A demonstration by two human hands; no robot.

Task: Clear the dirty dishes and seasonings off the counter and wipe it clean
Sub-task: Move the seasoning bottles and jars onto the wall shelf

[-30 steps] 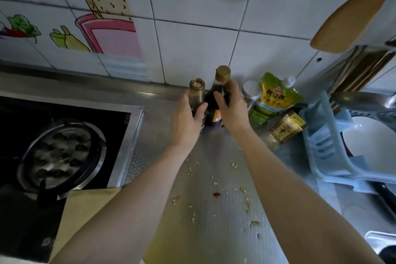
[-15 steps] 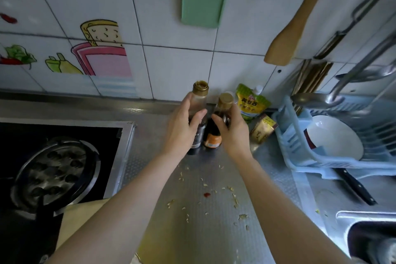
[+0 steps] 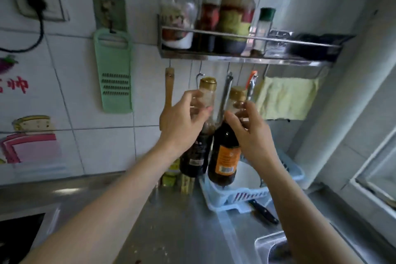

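Two dark sauce bottles are held side by side in the air, above the steel surface (image 3: 184,221) and below the wall shelf (image 3: 246,58). The left hand (image 3: 182,122) has its fingers clamped on the black-labelled bottle (image 3: 196,152). The right hand (image 3: 255,135) has its fingers clamped on the orange-labelled bottle (image 3: 225,156).

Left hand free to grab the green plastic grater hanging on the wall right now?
Probably not: the left hand grips a dark, gold-capped sauce bottle. The green plastic grater itself hangs unobstructed.
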